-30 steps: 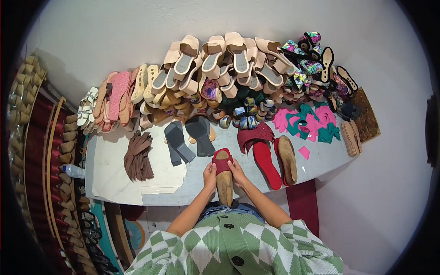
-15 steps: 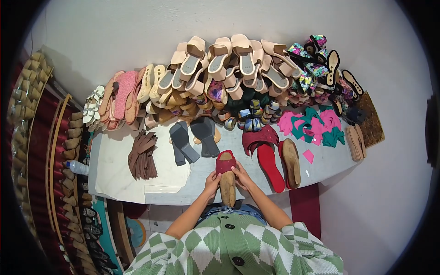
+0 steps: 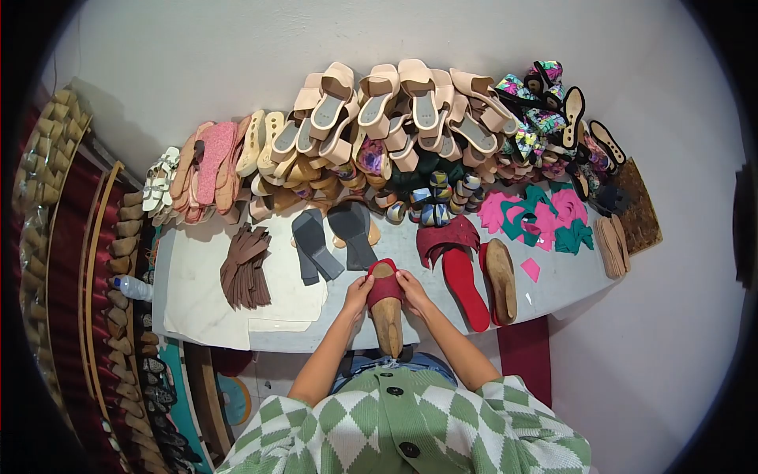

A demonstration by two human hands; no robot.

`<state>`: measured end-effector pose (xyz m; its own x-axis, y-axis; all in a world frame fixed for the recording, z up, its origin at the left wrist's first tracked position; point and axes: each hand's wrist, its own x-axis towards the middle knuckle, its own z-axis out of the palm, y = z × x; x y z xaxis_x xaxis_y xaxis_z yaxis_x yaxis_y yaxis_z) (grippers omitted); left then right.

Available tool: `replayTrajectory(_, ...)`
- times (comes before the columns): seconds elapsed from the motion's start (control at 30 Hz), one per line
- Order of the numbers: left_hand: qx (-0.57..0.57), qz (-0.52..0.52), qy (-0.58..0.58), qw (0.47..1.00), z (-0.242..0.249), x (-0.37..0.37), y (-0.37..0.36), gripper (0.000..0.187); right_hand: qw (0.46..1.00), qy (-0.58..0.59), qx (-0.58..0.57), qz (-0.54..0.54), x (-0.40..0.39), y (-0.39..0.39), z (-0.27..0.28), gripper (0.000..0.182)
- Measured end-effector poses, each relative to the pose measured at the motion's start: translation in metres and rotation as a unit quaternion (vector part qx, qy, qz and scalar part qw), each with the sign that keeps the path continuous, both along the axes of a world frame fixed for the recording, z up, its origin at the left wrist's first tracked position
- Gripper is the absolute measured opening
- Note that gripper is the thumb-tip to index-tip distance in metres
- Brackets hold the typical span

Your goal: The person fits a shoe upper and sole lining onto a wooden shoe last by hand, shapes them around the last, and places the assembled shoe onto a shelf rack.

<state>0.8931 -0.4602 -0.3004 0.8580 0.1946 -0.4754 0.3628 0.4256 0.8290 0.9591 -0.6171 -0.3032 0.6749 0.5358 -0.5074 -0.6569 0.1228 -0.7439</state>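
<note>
Head view: wooden shoe last with dark-red strap and bright-red edging (image 3: 387,314) at the table's near edge, long axis running away from the body, red-rimmed end pointing to the table, bare brown end toward the wearer. Left hand (image 3: 359,293) and right hand (image 3: 411,289) grip the strap's sides.

We see green and white diamonds on our cardigan (image 3: 442,407), dark red on the strap (image 3: 384,290), mottled brown on the shoe last (image 3: 387,324), bright red on the loose sole (image 3: 466,292), plain pink scraps (image 3: 491,207), and a pale grey table (image 3: 560,276).
</note>
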Motion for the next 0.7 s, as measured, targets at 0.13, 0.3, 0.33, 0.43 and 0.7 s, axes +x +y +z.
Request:
replayTrajectory(0.13, 0.007, 0.024, -0.019, 1.000, -0.010, 0.002, -0.002, 0.042, 0.999, 0.021, 0.029, -0.028, 0.001, 0.006, 0.004, 0.030)
replayTrajectory(0.3, 0.036, -0.001, -0.022, 0.999, 0.007, 0.001, -0.007, 0.041, 1.000, 0.000, 0.006, -0.005, -0.004, -0.003, 0.014, 0.033)
replayTrajectory(0.33, 0.047, -0.009, -0.022, 0.999, 0.010, 0.001, -0.005, 0.041, 1.000, 0.003, -0.002, -0.002, -0.004, -0.004, 0.020, 0.034)
replayTrajectory(0.43, 0.056, -0.016, -0.008, 0.998, 0.025, -0.001, -0.003, 0.040, 1.000, 0.004, -0.012, 0.007, -0.009, -0.005, 0.031, 0.039)
replayTrajectory(0.7, 0.079, -0.081, 0.009, 0.994, 0.021, 0.003, 0.008, 0.043, 0.997, -0.005, -0.050, 0.058, -0.005, -0.013, 0.026, 0.045)
